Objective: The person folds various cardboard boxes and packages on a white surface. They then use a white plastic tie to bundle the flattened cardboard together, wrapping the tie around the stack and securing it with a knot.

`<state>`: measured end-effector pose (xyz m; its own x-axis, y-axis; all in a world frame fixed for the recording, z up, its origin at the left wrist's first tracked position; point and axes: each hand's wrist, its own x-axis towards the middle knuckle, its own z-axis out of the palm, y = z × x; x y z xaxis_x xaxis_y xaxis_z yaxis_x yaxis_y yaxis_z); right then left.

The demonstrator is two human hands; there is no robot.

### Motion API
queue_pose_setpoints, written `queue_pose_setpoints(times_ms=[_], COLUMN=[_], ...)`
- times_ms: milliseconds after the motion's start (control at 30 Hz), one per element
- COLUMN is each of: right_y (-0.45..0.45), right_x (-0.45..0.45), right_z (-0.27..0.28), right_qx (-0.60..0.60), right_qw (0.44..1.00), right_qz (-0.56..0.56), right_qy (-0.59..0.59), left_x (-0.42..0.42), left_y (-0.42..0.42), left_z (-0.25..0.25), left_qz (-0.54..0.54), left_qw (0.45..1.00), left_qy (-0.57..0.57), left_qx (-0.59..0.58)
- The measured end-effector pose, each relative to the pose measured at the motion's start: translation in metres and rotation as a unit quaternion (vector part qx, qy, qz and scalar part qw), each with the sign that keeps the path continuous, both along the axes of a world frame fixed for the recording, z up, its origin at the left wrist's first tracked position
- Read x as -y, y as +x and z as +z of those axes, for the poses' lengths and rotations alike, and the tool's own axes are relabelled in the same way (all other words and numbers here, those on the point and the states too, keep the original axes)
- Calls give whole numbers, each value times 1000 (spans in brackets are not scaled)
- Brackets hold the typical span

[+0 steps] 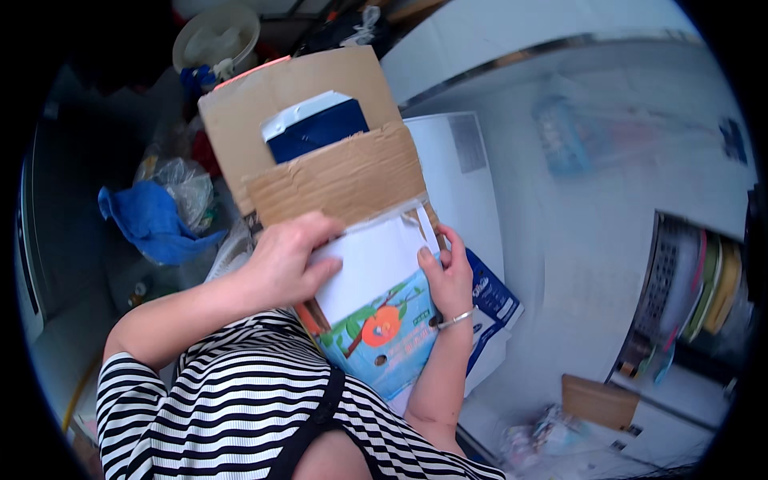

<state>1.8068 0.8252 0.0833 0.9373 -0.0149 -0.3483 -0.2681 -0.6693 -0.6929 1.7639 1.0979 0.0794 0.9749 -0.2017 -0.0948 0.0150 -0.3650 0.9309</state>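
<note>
Against the front of a striped shirt stands a stack of flattened cardboard. Nearest is a light-blue carton (pixel 399 345) printed with an orange fruit and leaves, its white panel (pixel 366 264) above the print. Behind it rise a torn brown cardboard piece (pixel 342 174), a dark-blue box piece (pixel 318 132) and a larger brown sheet (pixel 240 132). My left hand (pixel 294 255) grips the stack's left side, fingers curled over the white panel's top edge and thumb on the panel. With its thumb in front, my right hand (pixel 450 273) holds the carton's right edge. Some fingertips are hidden.
A blue cloth (pixel 153 222) and clear plastic bags (pixel 186 186) lie at the left. A pale bucket (pixel 243 24) stands beyond. White board (pixel 456 162) and blue printed packaging (pixel 495 288) lie right of the stack. A rack of items (pixel 690 288) is farther right.
</note>
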Motion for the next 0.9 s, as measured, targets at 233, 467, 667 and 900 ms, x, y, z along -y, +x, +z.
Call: queue_pose_setpoints(times_ms=[233,467,667,900], right_y=[-19,-16,-34,-82], right_x=[11,-2,-23,-13], right_z=[-35,-35,-34,-43], right_qx=[122,126,104,105], right_qw=[976,977,981,970], right_qz=[-164,-168,-165,-195], right_qy=[76,18,7,101], left_x=[16,11,1,13], left_y=[91,110,110,77], left_z=[11,-11,-6,1], left_qz=[-148,-171,-177,-222], left_qw=[980,980,971,958], left_qy=[76,76,109,92], left_qx=[105,70,116,155])
